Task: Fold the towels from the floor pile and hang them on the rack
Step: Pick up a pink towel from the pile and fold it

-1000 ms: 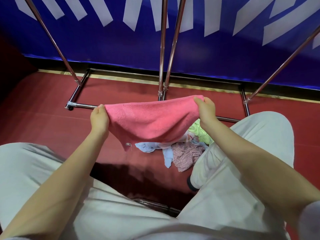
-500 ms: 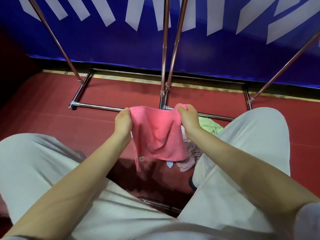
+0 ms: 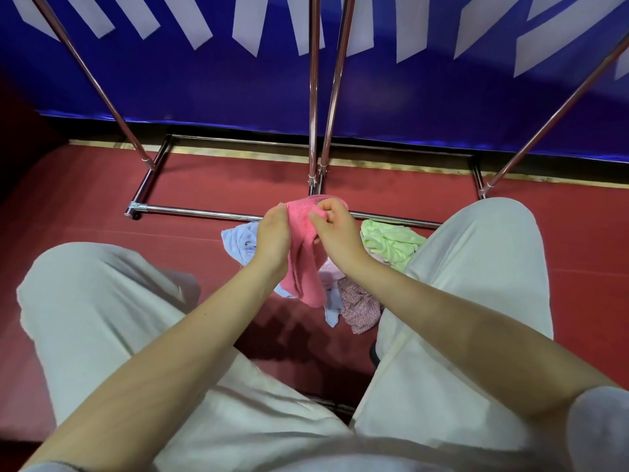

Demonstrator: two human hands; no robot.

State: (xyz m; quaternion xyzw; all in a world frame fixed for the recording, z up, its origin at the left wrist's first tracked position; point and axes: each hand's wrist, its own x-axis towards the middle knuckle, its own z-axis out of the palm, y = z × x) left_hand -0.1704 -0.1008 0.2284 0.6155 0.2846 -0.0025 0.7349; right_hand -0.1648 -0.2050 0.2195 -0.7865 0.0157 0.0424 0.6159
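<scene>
Two hands — left hand and right hand — pinch the pink towel close together, its folded length hanging above the floor pile, just in front of the rack's chrome base bar.

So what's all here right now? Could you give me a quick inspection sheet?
Surface: red floor, bare where visible.
Job's things: pink towel held up, hanging doubled; chrome rack behind it, no towel seen on it.
Clutter: floor pile of blue towel, green towel, patterned cloth.
Hands: left hand and right hand grip the pink towel's top, close together.
Cables: nothing seen.
Surroundings: blue banner behind.
</scene>
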